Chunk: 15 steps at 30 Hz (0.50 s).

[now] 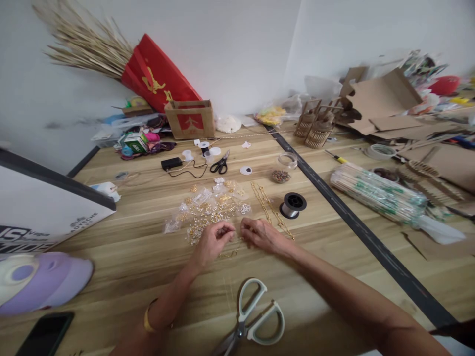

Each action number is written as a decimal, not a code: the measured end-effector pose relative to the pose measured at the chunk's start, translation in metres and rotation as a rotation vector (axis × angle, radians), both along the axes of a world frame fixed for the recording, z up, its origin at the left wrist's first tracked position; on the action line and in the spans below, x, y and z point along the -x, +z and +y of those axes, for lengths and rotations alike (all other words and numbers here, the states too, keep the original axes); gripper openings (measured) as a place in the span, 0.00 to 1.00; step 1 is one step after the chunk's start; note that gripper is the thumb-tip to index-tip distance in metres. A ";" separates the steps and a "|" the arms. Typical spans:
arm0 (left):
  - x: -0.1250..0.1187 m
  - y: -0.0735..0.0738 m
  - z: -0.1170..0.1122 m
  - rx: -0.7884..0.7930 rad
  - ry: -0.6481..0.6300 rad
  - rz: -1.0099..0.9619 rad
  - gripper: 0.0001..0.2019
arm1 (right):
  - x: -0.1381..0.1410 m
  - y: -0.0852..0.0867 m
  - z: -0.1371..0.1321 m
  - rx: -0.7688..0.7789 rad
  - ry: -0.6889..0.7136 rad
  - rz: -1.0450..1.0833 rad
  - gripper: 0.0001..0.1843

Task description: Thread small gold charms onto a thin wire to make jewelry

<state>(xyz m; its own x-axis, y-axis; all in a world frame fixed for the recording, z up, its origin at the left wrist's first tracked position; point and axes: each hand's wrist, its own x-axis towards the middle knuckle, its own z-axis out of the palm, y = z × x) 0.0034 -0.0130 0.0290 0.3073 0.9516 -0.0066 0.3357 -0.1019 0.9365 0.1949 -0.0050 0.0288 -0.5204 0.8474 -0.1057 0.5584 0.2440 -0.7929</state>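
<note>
My left hand (215, 241) has its fingers curled in a pinch at the near edge of a pile of clear and gold beads (210, 217). Close by on its right, my right hand (261, 235) is closed too, with fingertips facing the left ones. Whatever the fingers grip is too small to make out. A short gold chain (228, 254) lies just below them. Beyond my right hand, a longer gold beaded chain (265, 200) is stretched on the table, beside a black spool of clear thread (293, 205). Nearer my body rest large white-handled scissors (243, 330), handles apart.
Small black scissors (220, 164), a black adapter (171, 163) and a dish of beads (281, 176) sit farther back. Wrapped wooden sticks (378, 193) lie right of a dark strip (356, 237). At left are a white box (55, 207), a purple object (63, 282) and a phone (46, 333).
</note>
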 end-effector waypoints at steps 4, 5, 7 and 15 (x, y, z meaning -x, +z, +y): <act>0.001 -0.004 0.000 0.036 0.033 -0.061 0.05 | 0.000 -0.002 0.002 0.009 -0.010 -0.042 0.08; 0.001 -0.005 0.000 0.047 0.040 -0.071 0.05 | 0.000 -0.002 0.003 -0.001 -0.015 -0.063 0.07; 0.003 -0.006 0.001 0.077 0.056 -0.090 0.05 | 0.000 -0.002 0.003 -0.027 -0.028 -0.096 0.07; 0.004 -0.003 0.002 0.150 0.092 -0.177 0.07 | -0.002 -0.003 0.004 0.025 -0.003 -0.017 0.08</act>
